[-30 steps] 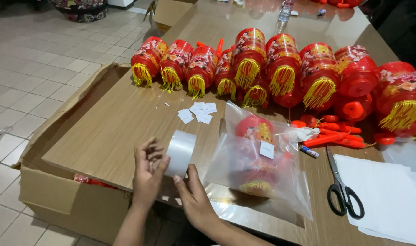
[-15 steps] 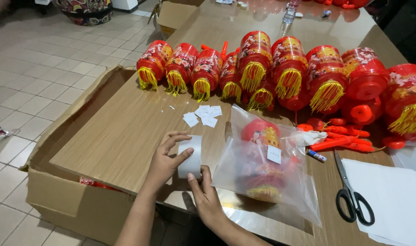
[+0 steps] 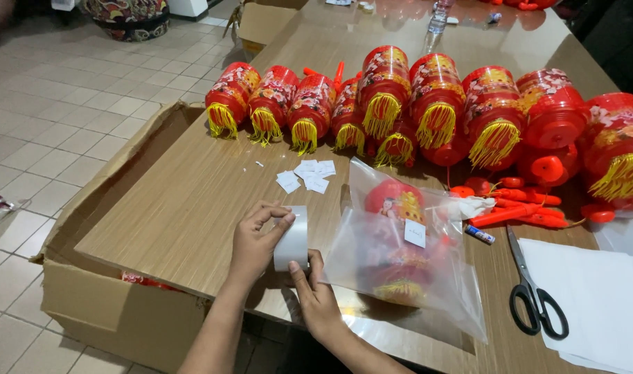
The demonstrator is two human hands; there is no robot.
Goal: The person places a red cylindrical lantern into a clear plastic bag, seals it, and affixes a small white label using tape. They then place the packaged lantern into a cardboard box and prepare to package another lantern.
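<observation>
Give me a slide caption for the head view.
Both hands hold a tape roll beside a bagged red lantern on the table.

Glossy clear tape roll (image 3: 292, 239), matt wood-grain table (image 3: 192, 201)

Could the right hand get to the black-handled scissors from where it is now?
Probably yes: the scissors lie flat and uncovered right of the clear bag, though the right hand is busy at the tape roll and must cross that bag.

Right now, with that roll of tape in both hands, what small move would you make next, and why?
Probably peel a strip free: the left hand grips the tape roll upright on the table, the right hand has its fingers at the roll's lower edge, and the clear bag holding a red lantern lies just beside it.
</observation>
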